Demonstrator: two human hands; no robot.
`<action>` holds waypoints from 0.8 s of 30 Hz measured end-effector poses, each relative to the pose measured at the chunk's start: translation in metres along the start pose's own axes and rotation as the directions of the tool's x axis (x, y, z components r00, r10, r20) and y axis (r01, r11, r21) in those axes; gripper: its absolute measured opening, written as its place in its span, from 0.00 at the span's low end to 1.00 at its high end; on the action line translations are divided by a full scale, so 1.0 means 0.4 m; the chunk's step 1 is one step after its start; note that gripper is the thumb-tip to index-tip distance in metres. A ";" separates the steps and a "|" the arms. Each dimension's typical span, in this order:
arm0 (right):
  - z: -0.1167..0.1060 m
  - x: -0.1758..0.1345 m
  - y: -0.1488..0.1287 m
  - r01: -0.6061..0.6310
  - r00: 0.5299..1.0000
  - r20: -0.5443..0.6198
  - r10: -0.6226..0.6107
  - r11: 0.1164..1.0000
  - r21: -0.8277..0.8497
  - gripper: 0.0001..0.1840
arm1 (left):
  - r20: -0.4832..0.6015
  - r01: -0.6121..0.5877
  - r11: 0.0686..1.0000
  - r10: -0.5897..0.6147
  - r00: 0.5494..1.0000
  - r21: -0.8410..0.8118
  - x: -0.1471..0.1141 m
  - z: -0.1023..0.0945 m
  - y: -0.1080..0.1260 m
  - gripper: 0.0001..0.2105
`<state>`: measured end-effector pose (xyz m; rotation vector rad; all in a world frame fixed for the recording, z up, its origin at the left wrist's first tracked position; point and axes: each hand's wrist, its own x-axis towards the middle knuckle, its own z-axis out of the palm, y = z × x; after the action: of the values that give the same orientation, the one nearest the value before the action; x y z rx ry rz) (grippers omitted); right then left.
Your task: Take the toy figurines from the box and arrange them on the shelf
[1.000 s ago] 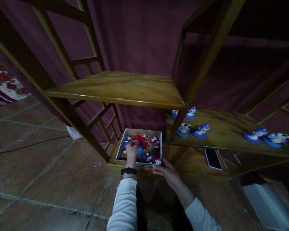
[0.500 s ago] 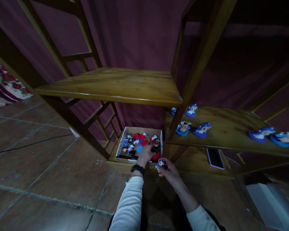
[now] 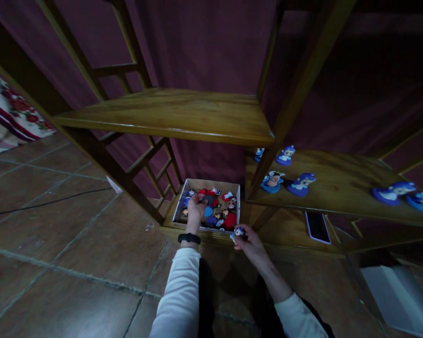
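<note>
My left hand [image 3: 195, 211], with a dark wristband, is inside a shallow cardboard box [image 3: 178, 212]. Its fingers are closed on the edge of a dark round disc [image 3: 207, 199]. Small cartoon figurines and red and blue round bases lie around it, among them a blue disc [image 3: 208, 211] and a red round piece [image 3: 230, 220]. Just outside the box's front right corner, my right hand [image 3: 251, 241] pinches a small purple-and-white figurine [image 3: 238, 231] between thumb and fingers.
Several assembled figurines on round bases, including a purple one [image 3: 301, 184], stand on the right shelf [image 3: 341, 183]. Below it lies a phone [image 3: 317, 227]. A wooden shelf board [image 3: 169, 115] overhangs the box. A pale box-like object [image 3: 398, 295] sits on the floor at right.
My left hand has moved left across the box, and a dark disc now shows at its fingers. My right hand still holds the figurine in nearly the same place. The view has shifted slightly.
</note>
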<state>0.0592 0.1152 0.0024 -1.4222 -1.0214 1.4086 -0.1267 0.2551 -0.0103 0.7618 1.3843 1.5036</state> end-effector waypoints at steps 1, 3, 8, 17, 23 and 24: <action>0.001 -0.001 -0.001 0.000 1.000 0.005 0.000 1.000 -0.002 0.19 | -0.022 -0.025 1.000 0.025 0.999 0.000 0.004 -0.013 0.011 0.10; 0.004 -0.001 -0.004 0.005 1.000 0.017 -0.005 1.000 0.001 0.18 | -0.057 -0.085 0.996 0.085 0.995 -0.011 0.001 -0.031 0.026 0.10; 0.013 0.001 -0.011 0.018 1.000 0.016 -0.018 1.000 0.025 0.17 | 0.206 -0.003 1.000 0.008 0.978 -0.027 -0.047 -0.007 0.023 0.11; 0.000 0.009 -0.004 0.032 0.999 -0.001 -0.033 0.996 0.086 0.18 | -0.059 -0.022 0.999 0.025 0.998 0.047 0.001 -0.058 0.017 0.05; 0.019 0.025 -0.013 0.032 0.999 0.008 -0.034 0.986 0.163 0.20 | -0.091 0.009 0.995 0.000 0.996 0.101 0.019 -0.109 0.021 0.04; 0.024 0.027 -0.013 0.034 0.999 0.004 -0.035 0.987 0.157 0.20 | -0.081 0.007 0.993 0.003 0.997 0.118 0.018 -0.108 0.019 0.04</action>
<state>0.0500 0.1272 0.0043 -1.2802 -0.9138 1.4373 -0.1702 0.2447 -0.0114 0.7794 1.5456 1.4750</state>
